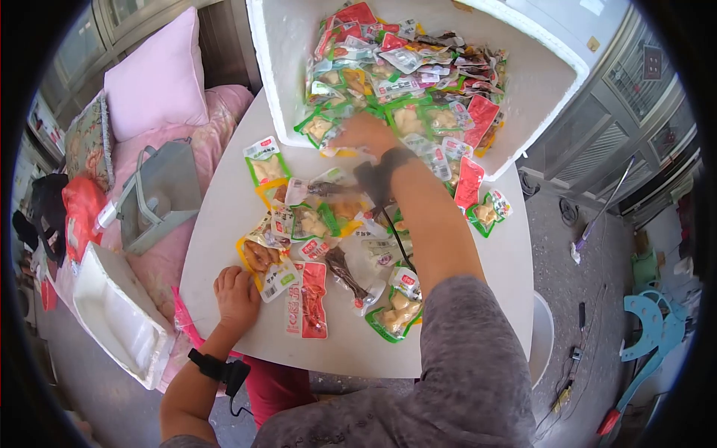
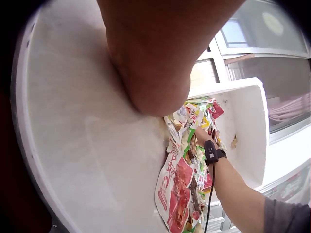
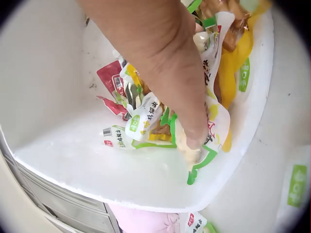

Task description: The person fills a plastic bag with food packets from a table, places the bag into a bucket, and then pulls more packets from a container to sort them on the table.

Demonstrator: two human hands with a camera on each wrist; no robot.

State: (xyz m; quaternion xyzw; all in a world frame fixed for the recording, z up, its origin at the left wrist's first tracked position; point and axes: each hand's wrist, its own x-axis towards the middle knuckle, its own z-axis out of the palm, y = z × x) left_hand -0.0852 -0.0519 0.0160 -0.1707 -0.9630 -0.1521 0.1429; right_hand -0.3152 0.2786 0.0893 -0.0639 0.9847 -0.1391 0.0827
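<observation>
My right hand (image 1: 366, 134) is at the near lip of a white foam box (image 1: 549, 60). In the right wrist view, its thumb lies over a green-edged snack packet (image 3: 189, 154), and that hand (image 3: 165, 73) grips packets there; most of its fingers are hidden. Behind it lies a heap of sealed snack packets (image 1: 403, 60), some with pale meat, some red or dark. My left hand (image 1: 237, 300) rests on the table, fingers loosely bent, beside a yellow-edged packet (image 1: 261, 256). Close by lie a red-and-white packet (image 1: 314, 299) and a green-edged packet (image 1: 398, 313).
The box stands on its side on a white table (image 1: 216, 224), its opening toward me. Left of the table are a grey basket (image 1: 172, 190), a pink pillow (image 1: 155, 75) and a smaller foam box (image 1: 112, 313). A white bin (image 1: 543, 336) stands at the right edge.
</observation>
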